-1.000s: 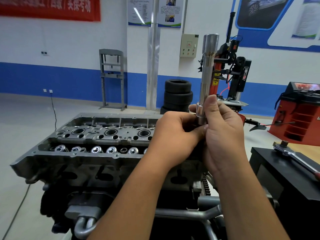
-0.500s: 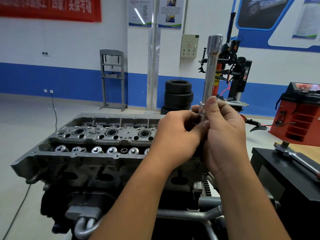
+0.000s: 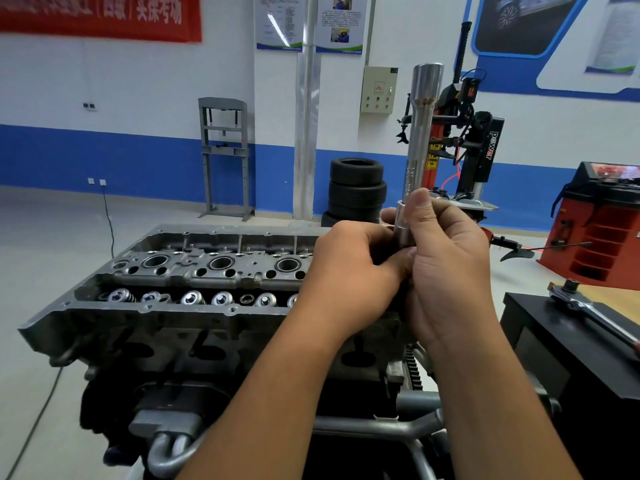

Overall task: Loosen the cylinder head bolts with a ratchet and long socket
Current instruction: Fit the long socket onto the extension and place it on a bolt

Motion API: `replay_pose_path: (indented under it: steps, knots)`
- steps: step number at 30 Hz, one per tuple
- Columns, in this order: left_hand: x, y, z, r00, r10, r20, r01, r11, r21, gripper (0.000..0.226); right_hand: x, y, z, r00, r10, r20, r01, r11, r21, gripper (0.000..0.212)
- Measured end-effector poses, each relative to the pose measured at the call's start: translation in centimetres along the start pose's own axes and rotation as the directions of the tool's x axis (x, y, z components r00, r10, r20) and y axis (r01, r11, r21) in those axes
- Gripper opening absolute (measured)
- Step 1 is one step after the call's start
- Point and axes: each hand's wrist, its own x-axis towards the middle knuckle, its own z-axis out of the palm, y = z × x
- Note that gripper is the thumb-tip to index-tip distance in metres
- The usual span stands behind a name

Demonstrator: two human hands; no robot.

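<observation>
Workshop; hands' grip (image 3: 408,268) hides long socket (image 3: 420,143) base.

Both forearms bare, apparently sleeveless; hands ungloved, without rings.

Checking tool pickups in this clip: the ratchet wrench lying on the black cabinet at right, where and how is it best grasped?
Probably by the long bare handle of the ratchet wrench, taken from above with the right hand, which is nearer. It lies flat on the black cabinet, its head toward the far end and its square drive pointing up, so the shaft is free to wrap. Both hands now hold the long socket.
</observation>
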Motion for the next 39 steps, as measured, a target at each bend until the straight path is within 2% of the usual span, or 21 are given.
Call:
replay_pose_path:
  steps: [3, 7, 9, 11, 12, 17, 20, 22, 26, 30, 35, 39]
  knots:
    - [0.04, 0.14, 0.01, 0.999, -0.015, 0.045, 0.013, 0.999, 0.03, 0.008, -0.05, -0.01, 0.09, 1.0, 0.001, -0.003, -0.001, 0.999, -0.035, 0.044]
    - [-0.01, -0.01, 0.12, 1.0, -0.001, 0.024, -0.001, 0.997, 0.074, 0.005, 0.23, 0.36, -0.14, 1.0, 0.022, 0.0, -0.022, 1.0, 0.009, 0.039]
    - [-0.12, 0.12, 0.26, 1.0, -0.005, 0.017, 0.004, 0.995, 0.097, 0.014, 0.37, 0.38, -0.32, 0.999, 0.041, 0.004, -0.041, 0.997, 0.069, 0.039]
    - [-0.19, 0.22, 0.33, 1.0, -0.017, 0.013, 0.015, 0.993, 0.12, 0.029, 0.33, 0.18, -0.28, 0.999, 0.038, -0.008, -0.037, 0.993, 0.114, 0.029]
    - [-0.24, 0.23, 0.36, 1.0, -0.021, 0.013, 0.019, 0.992, 0.127, 0.032, 0.3, 0.17, -0.31, 0.999, 0.03, -0.021, -0.028, 0.993, 0.111, 0.033]
    - [-0.32, 0.35, 0.51, 0.999, -0.002, -0.034, 0.008, 0.985, 0.175, 0.031, 0.48, 0.49, -0.41, 1.0, 0.019, 0.003, -0.02, 0.998, 0.055, 0.032]
    - [-0.2, 0.69, 0.39, 0.999, -0.013, 0.042, 0.009, 0.995, 0.103, 0.032, 0.55, 0.6, -0.43, 1.0, 0.028, -0.002, -0.028, 0.999, 0.021, 0.037]
    - [-0.13, 0.63, 0.28, 0.997, -0.016, 0.071, 0.012, 0.998, 0.06, 0.023, 0.52, 0.56, -0.4, 0.999, 0.034, -0.003, -0.034, 0.999, 0.035, 0.038]
    - [-0.05, 0.04, 0.14, 1.0, -0.015, 0.017, 0.014, 0.998, 0.055, 0.004, 0.35, 0.29, -0.28, 1.0, 0.025, -0.002, -0.024, 0.993, 0.112, 0.031]
    - [-0.03, -0.26, 0.21, 0.999, -0.01, -0.043, 0.011, 1.0, 0.008, 0.006, 0.41, 0.28, -0.4, 0.999, 0.043, -0.008, -0.042, 0.994, 0.104, 0.033]
    - [0.1, -0.05, -0.07, 0.998, 0.025, 0.056, -0.015, 0.984, -0.178, 0.013, 0.5, 0.38, -0.41, 0.998, 0.063, 0.0, -0.063, 0.995, 0.081, 0.04]
    - [0.04, 0.16, -0.24, 1.0, 0.011, 0.022, -0.005, 0.971, -0.241, 0.012, 0.34, 0.02, -0.16, 0.999, 0.046, -0.014, -0.044, 0.993, 0.111, 0.035]
